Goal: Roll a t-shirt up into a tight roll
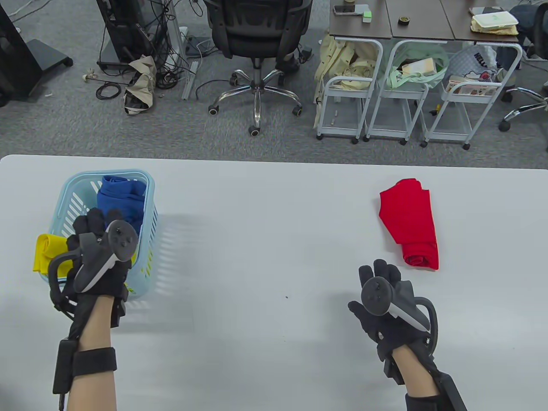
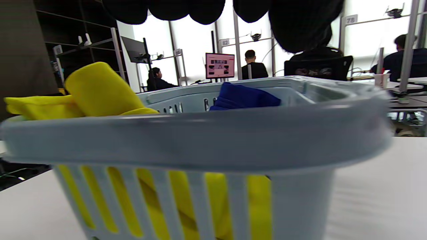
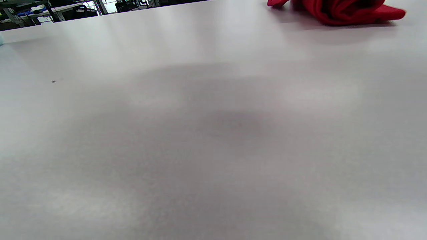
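Note:
A red t-shirt (image 1: 413,222), rolled into a bundle, lies on the white table (image 1: 265,214) at the right; the right wrist view catches its near end (image 3: 337,10). My right hand (image 1: 379,272) hovers just in front of it, fingers straight, holding nothing. At the left stands a light blue basket (image 1: 147,257) with a blue t-shirt (image 1: 117,197) inside and a yellow rolled t-shirt (image 1: 45,252) lying over its left rim. My left hand (image 1: 96,220) is above the basket's near end. In the left wrist view its fingers (image 2: 300,23) hang free above the yellow roll (image 2: 96,90) and the basket rim (image 2: 200,140).
Beyond the table's far edge are an office chair (image 1: 257,47), white carts (image 1: 372,94) with bags, and cables on the carpet. Several people sit at desks in the background of the left wrist view.

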